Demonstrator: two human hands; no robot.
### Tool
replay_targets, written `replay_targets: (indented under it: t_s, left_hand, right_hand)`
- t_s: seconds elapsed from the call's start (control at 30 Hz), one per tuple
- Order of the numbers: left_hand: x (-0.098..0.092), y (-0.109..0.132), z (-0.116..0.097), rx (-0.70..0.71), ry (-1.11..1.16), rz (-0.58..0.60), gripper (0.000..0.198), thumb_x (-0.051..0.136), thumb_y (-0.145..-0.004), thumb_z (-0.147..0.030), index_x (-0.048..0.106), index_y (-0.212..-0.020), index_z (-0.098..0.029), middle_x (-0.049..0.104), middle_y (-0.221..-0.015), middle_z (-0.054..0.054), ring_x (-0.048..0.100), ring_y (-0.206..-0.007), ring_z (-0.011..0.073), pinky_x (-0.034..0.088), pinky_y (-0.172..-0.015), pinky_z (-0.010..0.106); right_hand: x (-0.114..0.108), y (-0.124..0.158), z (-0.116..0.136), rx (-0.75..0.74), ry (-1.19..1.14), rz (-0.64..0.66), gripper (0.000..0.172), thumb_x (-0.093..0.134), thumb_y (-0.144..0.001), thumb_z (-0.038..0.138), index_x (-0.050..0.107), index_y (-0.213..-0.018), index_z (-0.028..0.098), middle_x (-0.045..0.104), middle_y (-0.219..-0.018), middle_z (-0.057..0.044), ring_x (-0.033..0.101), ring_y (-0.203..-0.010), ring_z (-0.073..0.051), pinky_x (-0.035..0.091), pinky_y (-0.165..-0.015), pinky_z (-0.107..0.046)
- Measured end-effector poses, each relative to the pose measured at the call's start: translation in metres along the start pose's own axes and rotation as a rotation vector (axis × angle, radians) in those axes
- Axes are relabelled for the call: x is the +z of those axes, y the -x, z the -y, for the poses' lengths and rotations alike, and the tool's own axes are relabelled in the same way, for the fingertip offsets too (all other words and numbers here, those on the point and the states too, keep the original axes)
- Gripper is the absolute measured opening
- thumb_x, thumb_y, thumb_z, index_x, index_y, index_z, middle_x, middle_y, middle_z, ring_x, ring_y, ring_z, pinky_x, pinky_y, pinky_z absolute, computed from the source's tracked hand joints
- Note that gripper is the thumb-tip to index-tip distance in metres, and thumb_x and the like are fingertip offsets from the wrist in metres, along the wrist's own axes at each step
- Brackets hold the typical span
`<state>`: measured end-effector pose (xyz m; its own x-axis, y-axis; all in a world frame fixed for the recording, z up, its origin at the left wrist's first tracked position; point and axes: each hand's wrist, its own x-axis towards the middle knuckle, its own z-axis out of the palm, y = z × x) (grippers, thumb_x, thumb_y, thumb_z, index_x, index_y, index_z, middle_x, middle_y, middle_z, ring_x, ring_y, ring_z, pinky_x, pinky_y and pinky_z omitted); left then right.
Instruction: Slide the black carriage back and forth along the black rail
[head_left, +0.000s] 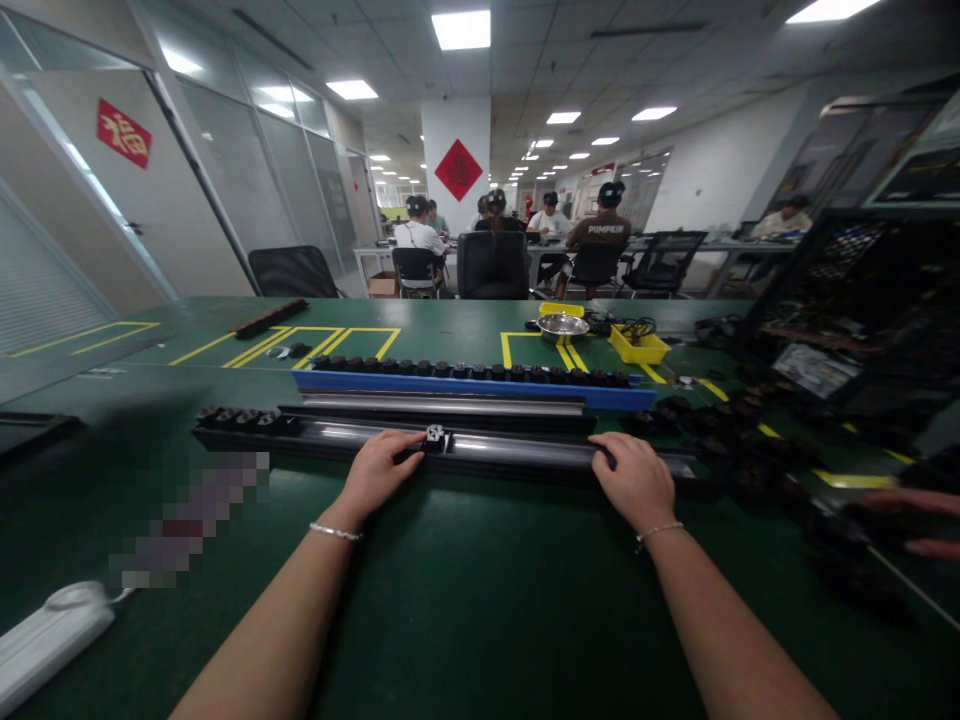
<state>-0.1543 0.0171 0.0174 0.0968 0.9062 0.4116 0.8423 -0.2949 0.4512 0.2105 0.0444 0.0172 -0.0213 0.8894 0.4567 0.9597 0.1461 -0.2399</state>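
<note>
Across the bench in front of me lies a long dark rail [517, 448] with a shiny metal channel. My left hand [381, 470] has its thumb and index finger closed on a small black block [436, 437] with a silvery top, which sits on the rail. Further right, my right hand [636, 482] grips the same rail, its fingers over the far edge. At the rail's left end stands a row of similar black blocks [244, 418]. Just behind is a second rail [442, 404], then a blue rail [480, 385] carrying many black blocks.
Yellow tape marks the green bench [465, 600]. A metal bowl [562, 326] and a yellow bin [639, 345] stand at the back right. Dark parts [750, 430] are heaped at right, near another person's hand [922, 520]. A white power strip [56, 640] lies front left.
</note>
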Motion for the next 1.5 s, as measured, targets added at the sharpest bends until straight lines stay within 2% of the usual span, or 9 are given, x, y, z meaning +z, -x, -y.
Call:
replay_targets:
  t_s: [0.57,1.5]
  left_hand:
    - [0.003,0.002,-0.005,0.104,-0.013,0.046,0.037,0.055,-0.080,-0.032,0.059,-0.116,-0.025,0.066,-0.107,0.003,0.059,-0.099,0.0194,0.045,-0.091,0.038]
    - [-0.001,0.002,-0.027,0.127,-0.083,0.135,0.045,0.056,-0.078,-0.029,0.054,-0.122,-0.022,0.064,-0.111,0.005,0.057,-0.102,0.0209,0.044,-0.093,0.038]
  right_hand:
    - [0.001,0.000,0.000,0.003,-0.013,0.000,0.032,0.043,-0.078,0.026,0.067,-0.098,0.023,0.065,-0.107,-0.004,0.054,-0.100,-0.022,0.042,-0.084,-0.036]
    - [-0.001,0.000,0.002,0.019,0.003,0.015,0.032,0.042,-0.079,0.026,0.066,-0.100,0.024,0.064,-0.109,-0.003,0.053,-0.102,-0.022,0.042,-0.081,-0.037]
